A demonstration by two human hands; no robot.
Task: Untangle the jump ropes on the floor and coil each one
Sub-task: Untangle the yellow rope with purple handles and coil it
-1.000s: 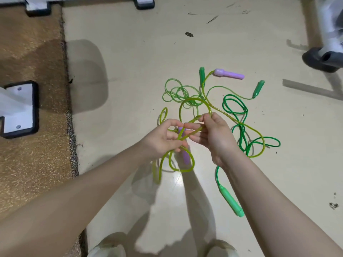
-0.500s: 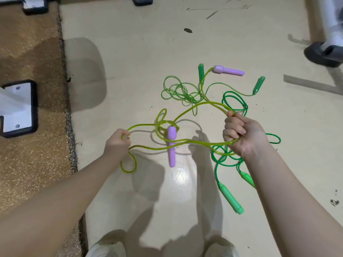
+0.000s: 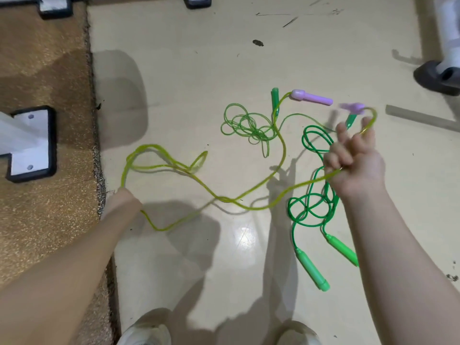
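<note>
Yellow-green rope [image 3: 251,204] stretched between left hand [image 3: 122,204] and right hand [image 3: 353,163], both grasping it; best drawn free slowly, clear of dark green rope [image 3: 311,207].

Translucent yellow-green plastic cord [image 3: 258,185], glossy and smooth, lies across a polished cream floor [image 3: 174,95] that mirrors a light and carries dark scuffs. The dark green rope [image 3: 311,202] and pale green rope [image 3: 246,125] look like shiny plastic tubing; green handles [image 3: 312,270] and a purple handle [image 3: 311,97] are smooth moulded plastic. A coarse, speckled brown mat [image 3: 44,195] borders the floor.
</note>
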